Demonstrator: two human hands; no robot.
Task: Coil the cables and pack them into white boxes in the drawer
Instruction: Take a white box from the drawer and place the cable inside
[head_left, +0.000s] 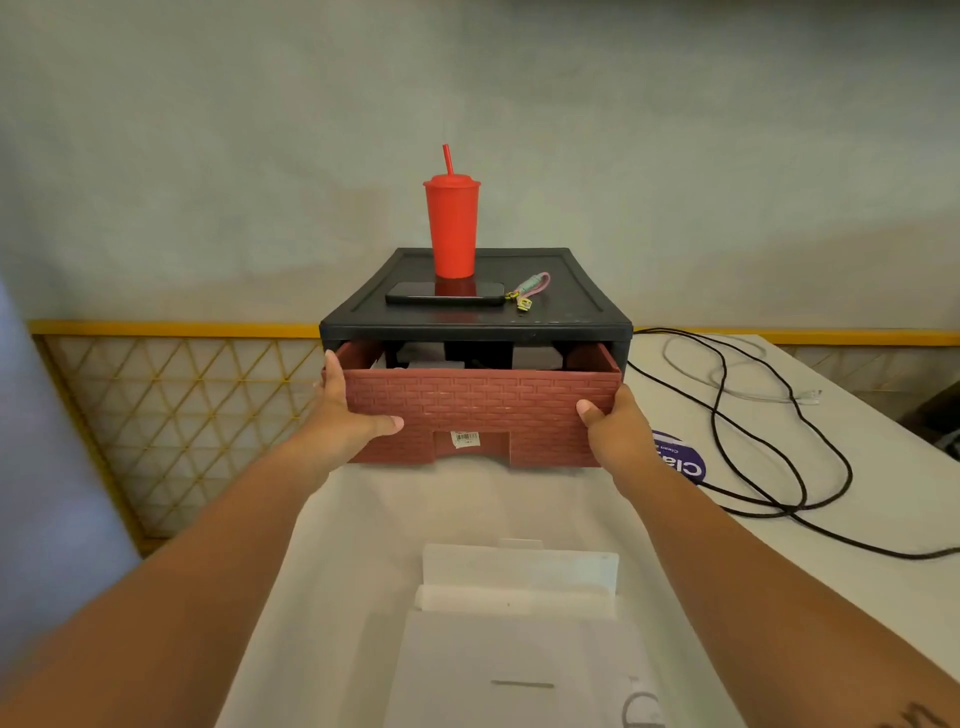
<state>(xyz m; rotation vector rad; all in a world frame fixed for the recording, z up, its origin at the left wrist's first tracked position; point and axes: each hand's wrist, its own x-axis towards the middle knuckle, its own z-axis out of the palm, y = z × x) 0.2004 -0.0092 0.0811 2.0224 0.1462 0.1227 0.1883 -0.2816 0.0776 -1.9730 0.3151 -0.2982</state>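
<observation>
both hands are on a red-brown drawer (483, 405) with a brick-pattern front, which stands partly pulled out of a black cabinet (571, 317) at the far middle of the white-covered table (363, 545). the left hand (353, 415) has its grip on the drawer's left front corner, thumb laid across the front face and fingers running up the outer side. the right hand (615, 431) has its grip on the right front corner, thumb on the front and the fingers hidden round the side. inside the drawer, pale boxes (537, 357) show dimly under the cabinet top. a black cable (715, 421) lies in loose loops on the table to the right of the cabinet, uncoiled, and a white cable (808, 398) lies loose farther right. an open white box (519, 577) sits on the near part of the table, between the forearms. on the cabinet top stand a red tumbler (452, 228) with a straw, a dark phone (444, 297) just in front of it, and a small keychain (530, 291) to the phone's right. a purple round label (680, 462) lies just beside the right hand.
</observation>
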